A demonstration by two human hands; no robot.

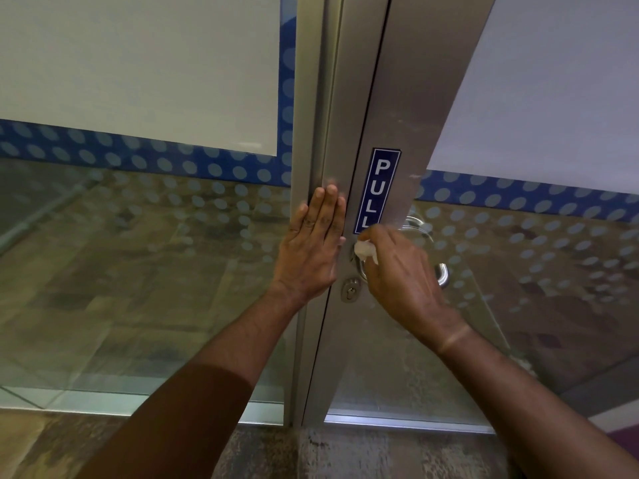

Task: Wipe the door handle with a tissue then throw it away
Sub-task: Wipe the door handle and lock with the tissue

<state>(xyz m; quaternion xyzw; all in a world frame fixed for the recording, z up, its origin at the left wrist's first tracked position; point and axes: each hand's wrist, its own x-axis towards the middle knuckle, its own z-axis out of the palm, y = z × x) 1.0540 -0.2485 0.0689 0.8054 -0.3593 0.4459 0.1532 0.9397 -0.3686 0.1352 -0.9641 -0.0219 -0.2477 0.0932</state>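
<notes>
Step in hand: wiping. Right hand bunched around white tissue, pressing it on door handle at end nearest frame; rest of handle curves out beyond knuckles. Left hand flat, fingers spread, holding nothing, braced on door frame just left of tissue. Keyhole directly below tissue, PULL sticker above.

Next, by judgement: slide tissue along handle toward far end, then find bin; none visible. Glass right of hand leaves free room; left hand crowds frame side.
</notes>
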